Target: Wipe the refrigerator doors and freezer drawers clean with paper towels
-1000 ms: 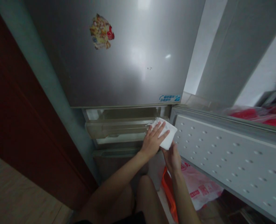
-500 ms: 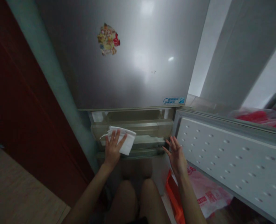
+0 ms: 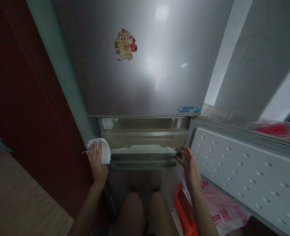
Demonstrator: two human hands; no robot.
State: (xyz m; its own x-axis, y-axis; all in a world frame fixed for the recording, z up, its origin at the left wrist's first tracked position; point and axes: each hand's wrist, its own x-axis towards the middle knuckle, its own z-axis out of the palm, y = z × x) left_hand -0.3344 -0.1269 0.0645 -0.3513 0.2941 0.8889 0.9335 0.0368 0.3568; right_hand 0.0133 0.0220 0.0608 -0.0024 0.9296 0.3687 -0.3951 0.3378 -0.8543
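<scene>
A folded white cloth (image 3: 105, 151) with loose threads at one corner lies under the fingers of my left hand (image 3: 98, 165), at the left side of the fridge's open compartment. My right hand (image 3: 190, 167) holds nothing; its fingers are apart and bent a little, close to the right edge of the compartment by the hinge side. Between the hands is a translucent drawer (image 3: 145, 137), pushed in. Below it runs a grey ledge (image 3: 142, 164). The compartment door (image 3: 243, 173), white and dimpled inside, stands swung out to the right.
Above is the closed silver upper door (image 3: 147, 65) with a food-shaped sticker (image 3: 125, 45). An orange basket (image 3: 184, 209) and a pink-white plastic bag (image 3: 223, 206) sit under the open door. A dark red door (image 3: 37, 108) stands on the left.
My left hand has carried the cloth left, from the drawer front to the compartment's left edge. My right hand stays near the right edge. The view has shifted slightly.
</scene>
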